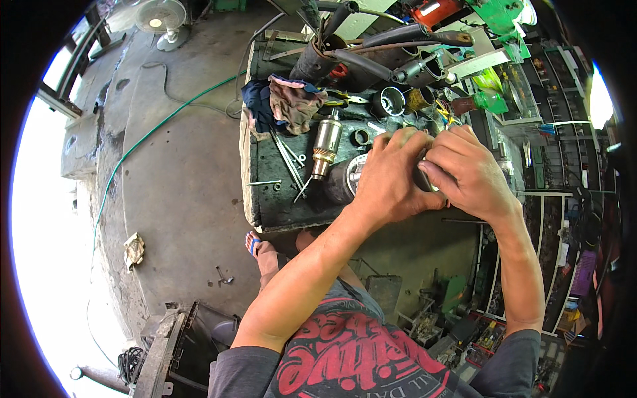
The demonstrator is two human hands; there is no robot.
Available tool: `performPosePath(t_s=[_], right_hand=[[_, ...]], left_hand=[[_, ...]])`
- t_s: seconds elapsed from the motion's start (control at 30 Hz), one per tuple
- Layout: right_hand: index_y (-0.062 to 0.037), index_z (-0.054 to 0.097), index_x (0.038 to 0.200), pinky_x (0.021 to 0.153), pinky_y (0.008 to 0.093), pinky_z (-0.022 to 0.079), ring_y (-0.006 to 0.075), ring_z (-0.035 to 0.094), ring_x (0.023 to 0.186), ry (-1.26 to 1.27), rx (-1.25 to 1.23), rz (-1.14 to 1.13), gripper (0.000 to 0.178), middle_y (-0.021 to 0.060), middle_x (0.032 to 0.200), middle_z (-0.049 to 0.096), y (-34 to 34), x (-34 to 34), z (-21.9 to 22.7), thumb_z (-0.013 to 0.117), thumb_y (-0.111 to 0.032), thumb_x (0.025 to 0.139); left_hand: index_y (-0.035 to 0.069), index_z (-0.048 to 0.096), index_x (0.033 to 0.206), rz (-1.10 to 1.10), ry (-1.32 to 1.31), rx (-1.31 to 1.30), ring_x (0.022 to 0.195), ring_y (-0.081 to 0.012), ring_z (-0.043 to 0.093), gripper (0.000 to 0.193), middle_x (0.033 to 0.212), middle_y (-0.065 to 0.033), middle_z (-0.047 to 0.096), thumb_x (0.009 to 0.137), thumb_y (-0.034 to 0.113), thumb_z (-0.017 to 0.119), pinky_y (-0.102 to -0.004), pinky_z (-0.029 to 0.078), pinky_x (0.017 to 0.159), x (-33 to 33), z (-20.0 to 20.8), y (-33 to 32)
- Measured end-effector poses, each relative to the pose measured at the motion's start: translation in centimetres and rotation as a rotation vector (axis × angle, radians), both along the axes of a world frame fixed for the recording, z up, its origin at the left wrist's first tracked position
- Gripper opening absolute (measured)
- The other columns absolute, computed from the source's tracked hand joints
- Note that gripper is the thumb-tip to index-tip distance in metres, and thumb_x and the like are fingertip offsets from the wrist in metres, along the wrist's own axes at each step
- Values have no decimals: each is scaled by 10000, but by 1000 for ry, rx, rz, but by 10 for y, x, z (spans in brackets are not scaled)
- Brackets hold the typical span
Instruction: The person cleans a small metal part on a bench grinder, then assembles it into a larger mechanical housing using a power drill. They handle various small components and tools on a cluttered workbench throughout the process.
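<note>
My left hand (396, 174) and my right hand (474, 174) meet over the right part of the bench, fingers curled round a metal part (421, 176). Most of that part is hidden by the hands, so its kind cannot be made out. Just left of my left hand sits a round metal housing (342, 180), partly covered by it. Farther left lies a motor armature (326, 142) with a copper-coloured commutator. A small dark ring (360, 137) rests between the armature and my left hand. Long bolts (286, 156) are scattered on the bench's left side.
The dark workbench (285, 215) also carries crumpled rags (292, 106), pliers (348, 99), a metal cup-shaped part (389, 101) and upright tubes (312, 63) holding hoses. Shelves (557, 166) of parts line the right. A fan (159, 20) and a green hose (142, 139) are on the floor at left.
</note>
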State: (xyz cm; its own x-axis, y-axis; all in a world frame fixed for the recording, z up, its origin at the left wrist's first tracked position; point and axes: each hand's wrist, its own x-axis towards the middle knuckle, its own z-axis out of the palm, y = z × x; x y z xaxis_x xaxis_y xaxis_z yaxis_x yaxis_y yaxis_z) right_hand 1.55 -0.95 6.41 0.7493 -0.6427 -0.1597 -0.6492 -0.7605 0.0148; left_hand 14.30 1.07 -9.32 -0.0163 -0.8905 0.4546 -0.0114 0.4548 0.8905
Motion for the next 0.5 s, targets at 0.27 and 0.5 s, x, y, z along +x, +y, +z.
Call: performPosePath(t_s=[0.27,0.5], right_hand=[[-20,671,1063,929,459,502,353,613,1012,-86,-56,61,208,132,1054,642,0,1,-5,764,-125,909],[-21,667,1049,942,479,463,353,602,1030,-103,-100,-21,168,126,1081,623,6,3,-7,733,-110,924]], left_hand=[[120,582,1380,-142,-53,171,1159,-454,611,912,1220,-179,679,579,369,939,-532,494,1013,1,-2,-1],[155,588,1379,-86,-90,163,1166,-461,608,890,1240,-164,676,601,403,941,-558,493,1019,1,-4,1]])
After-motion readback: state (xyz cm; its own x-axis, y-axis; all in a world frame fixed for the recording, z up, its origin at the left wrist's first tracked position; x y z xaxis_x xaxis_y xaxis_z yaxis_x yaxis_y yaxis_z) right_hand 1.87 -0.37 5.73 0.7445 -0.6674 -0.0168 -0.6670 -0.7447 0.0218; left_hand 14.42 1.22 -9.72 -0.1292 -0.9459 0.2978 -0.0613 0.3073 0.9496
